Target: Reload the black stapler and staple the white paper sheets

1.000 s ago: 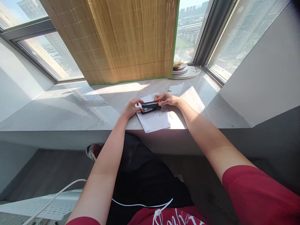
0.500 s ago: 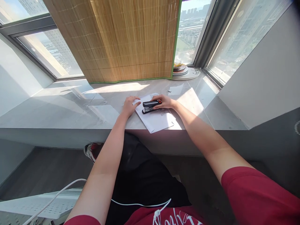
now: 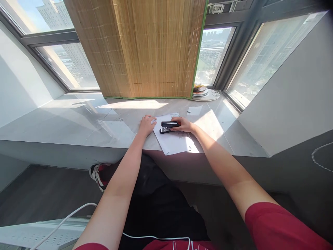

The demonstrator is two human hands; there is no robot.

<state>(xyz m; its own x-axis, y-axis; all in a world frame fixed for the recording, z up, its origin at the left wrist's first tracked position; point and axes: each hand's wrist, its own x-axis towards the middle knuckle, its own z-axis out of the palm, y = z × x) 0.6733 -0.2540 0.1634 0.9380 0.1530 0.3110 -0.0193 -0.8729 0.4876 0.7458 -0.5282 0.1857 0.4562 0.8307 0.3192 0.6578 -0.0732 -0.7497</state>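
Several sheets of white paper (image 3: pixel 173 143) lie stacked on the sill, turned at an angle, with their near corner over the front edge. On top of them is a black stapler (image 3: pixel 168 127), its jaw end pointing left. My right hand (image 3: pixel 185 125) is closed around the stapler's right end. At the upper left edge of the paper is my left hand (image 3: pixel 147 125), its fingertips touching that edge and its thumb a little apart from the fingers. Nothing shows gripped in the left hand.
Stacked plates (image 3: pixel 200 93) stand at the back right of the pale sill (image 3: pixel 122 133). A bamboo blind (image 3: pixel 148 48) hangs over the window. A small dark item (image 3: pixel 188 111) lies behind my right hand. A white cable (image 3: pixel 156 238) crosses my lap.
The camera has tilted up, so the scene sits lower in the picture. My left thumb and fingers have come closer together by the paper edge. The right hand stays on the stapler.
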